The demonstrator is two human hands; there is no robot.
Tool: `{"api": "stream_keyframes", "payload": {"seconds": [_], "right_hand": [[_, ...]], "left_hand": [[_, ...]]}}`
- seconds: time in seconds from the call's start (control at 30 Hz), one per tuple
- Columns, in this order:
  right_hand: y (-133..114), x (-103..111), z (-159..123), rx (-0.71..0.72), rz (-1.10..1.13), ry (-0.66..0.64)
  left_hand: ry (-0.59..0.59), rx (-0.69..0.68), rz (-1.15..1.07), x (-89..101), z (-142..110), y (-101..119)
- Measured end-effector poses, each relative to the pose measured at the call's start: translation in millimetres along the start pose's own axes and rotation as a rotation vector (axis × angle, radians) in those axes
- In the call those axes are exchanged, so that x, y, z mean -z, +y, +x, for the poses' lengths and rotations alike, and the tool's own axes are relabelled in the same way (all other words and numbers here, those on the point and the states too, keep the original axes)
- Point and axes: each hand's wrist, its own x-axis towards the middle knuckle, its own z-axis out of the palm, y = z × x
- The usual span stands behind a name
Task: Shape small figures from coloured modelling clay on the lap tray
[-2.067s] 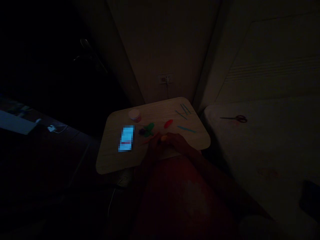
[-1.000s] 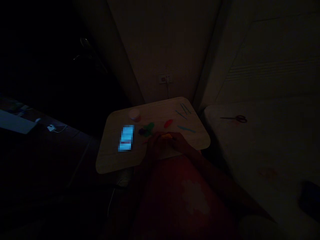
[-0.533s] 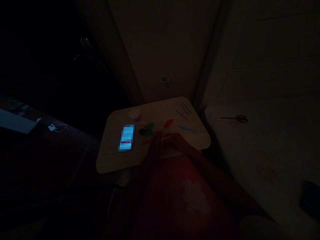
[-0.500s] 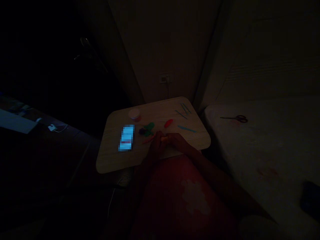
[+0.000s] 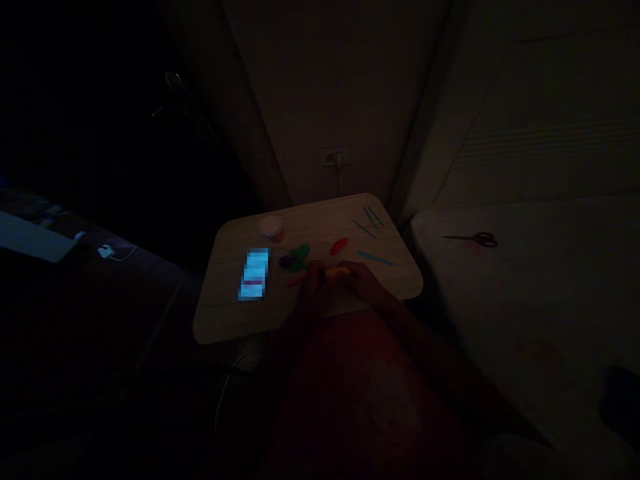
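In dim light, a short orange roll of what looks like modelling clay (image 5: pixel 337 273) spans the gap between my hands over the near side of the small table. My left hand (image 5: pixel 314 279) is closed at its left end, and my right hand (image 5: pixel 358 279) grips the other end, fingers curled. Beside my left hand lies a thin pinkish-red strip (image 5: pixel 296 279). Just beyond are green pieces (image 5: pixel 301 253) and a dark purple lump (image 5: pixel 285 261). Past my right hand rests a red leaf-shaped piece (image 5: pixel 339 246). Fine finger detail is lost in the dark.
A lit phone (image 5: pixel 255 275) lies on the wooden table (image 5: pixel 220 313) at left, with a lidded tub (image 5: pixel 272 229) behind it. A teal knife-like tool (image 5: pixel 375 258) and several thin sticks (image 5: pixel 373 219) lie at right. Scissors (image 5: pixel 473 239) rest on the pale surface beyond.
My hands have drawn slightly apart, and more of the orange clay shows between them, looking longer. The other things on the table stay in place; the view has shifted a little.
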Motion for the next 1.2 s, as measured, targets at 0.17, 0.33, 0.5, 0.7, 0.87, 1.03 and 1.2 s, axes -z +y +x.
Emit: {"api": "stream_keyframes", "payload": {"seconds": [0.17,0.33,0.5,0.7,0.87,1.03,1.2], "right_hand": [[-3.1,-2.4,-2.3,0.02,-0.028,-0.029],[-4.4,-3.6,-3.7,0.016,-0.07,-0.034],[-4.3,-5.1,-3.7,-0.031,-0.083,-0.018],[-3.7,-8.3,-0.7,-0.052,-0.17,0.013],[-2.1,-6.4,0.6,-0.034,-0.123,0.072],[-4.9,-5.9,0.0,0.013,-0.14,0.084],[-3.7,-5.3,-2.4,0.041,-0.151,0.023]], "left_hand": [[-0.008,0.021,0.099,-4.4,5.0,-8.6],[0.028,0.021,0.027,-3.2,6.3,-15.3],[0.049,0.054,0.047,1.4,6.1,-19.4],[0.077,0.071,0.039,0.9,5.6,-16.3],[0.115,0.079,0.005,-0.7,5.6,-18.4],[0.109,0.078,-0.017,4.0,7.8,-19.7],[0.031,0.033,0.014,2.4,8.3,-9.1]]}}
